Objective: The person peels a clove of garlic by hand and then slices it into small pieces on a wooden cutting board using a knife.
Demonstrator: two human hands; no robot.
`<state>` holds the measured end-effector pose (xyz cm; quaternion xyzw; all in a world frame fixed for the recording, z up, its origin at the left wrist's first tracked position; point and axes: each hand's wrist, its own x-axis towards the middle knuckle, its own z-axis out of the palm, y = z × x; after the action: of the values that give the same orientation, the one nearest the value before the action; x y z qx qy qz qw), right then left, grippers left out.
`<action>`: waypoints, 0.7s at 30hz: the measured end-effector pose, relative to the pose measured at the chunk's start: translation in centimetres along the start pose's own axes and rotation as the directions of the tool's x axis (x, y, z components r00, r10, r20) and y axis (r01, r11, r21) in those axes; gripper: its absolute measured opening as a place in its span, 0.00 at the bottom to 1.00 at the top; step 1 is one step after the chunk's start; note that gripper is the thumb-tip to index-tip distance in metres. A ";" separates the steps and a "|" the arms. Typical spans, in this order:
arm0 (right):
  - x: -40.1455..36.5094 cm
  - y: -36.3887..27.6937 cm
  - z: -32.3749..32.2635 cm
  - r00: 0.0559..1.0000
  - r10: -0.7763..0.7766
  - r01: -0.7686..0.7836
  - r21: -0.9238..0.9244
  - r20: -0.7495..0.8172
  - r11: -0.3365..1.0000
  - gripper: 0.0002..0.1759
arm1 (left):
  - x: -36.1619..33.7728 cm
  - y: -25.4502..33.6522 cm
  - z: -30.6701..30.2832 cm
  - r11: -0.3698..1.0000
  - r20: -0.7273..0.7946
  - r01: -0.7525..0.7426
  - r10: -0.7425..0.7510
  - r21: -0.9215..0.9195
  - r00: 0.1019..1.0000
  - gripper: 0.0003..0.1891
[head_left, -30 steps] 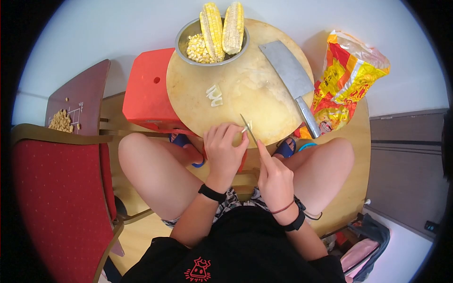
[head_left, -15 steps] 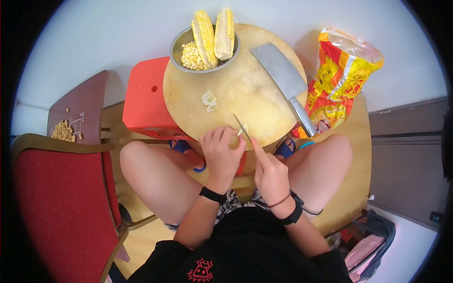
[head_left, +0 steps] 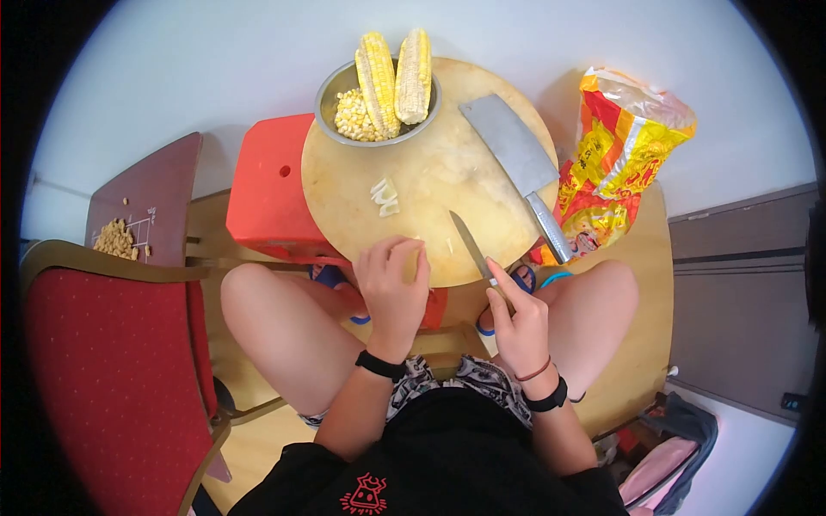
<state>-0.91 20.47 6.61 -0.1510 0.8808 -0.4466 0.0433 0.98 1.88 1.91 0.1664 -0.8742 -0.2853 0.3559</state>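
My right hand [head_left: 518, 325] is wrapped round the handle of a small knife [head_left: 472, 247], whose blade points up and left over the round cutting board [head_left: 335, 185]. At the board's near edge, my left hand [head_left: 393, 288] has curled fingers round a small pale yellowish piece [head_left: 411, 263] that is mostly hidden. Several white slices [head_left: 385, 198] lie on the board beyond my left hand. A metal bowl [head_left: 327, 107] at the far left of the board holds two corn cobs [head_left: 377, 84] and loose kernels [head_left: 354, 116].
A cleaver [head_left: 509, 142] lies on the board's right side, its handle over the edge. Right of it stands a red and yellow bag [head_left: 615, 150]. A red stool [head_left: 274, 185] is at the left, near a red chair [head_left: 116, 370] and a brown board with small pieces [head_left: 116, 239].
The knife and my right hand have moved right and toward me, away from my left hand. My left hand has shifted slightly left. The whole view has tipped a little.
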 end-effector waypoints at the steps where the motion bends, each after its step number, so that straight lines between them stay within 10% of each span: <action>1: 0.1 0.1 -0.1 1.000 -0.002 0.002 -0.002 -0.001 1.000 0.25 | -0.3 0.2 -0.1 1.000 0.031 -0.017 0.018 -0.026 0.999 0.10; 21: -1.5 2.6 0.4 0.885 0.357 -0.459 0.428 0.299 0.779 0.25 | -0.9 0.5 0.1 0.983 0.089 0.054 -0.039 -0.177 0.995 0.12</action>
<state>-0.03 22.02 4.22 0.0158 0.7418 -0.6158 0.2649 1.48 2.79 1.70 0.1419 -0.8552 -0.3778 0.3251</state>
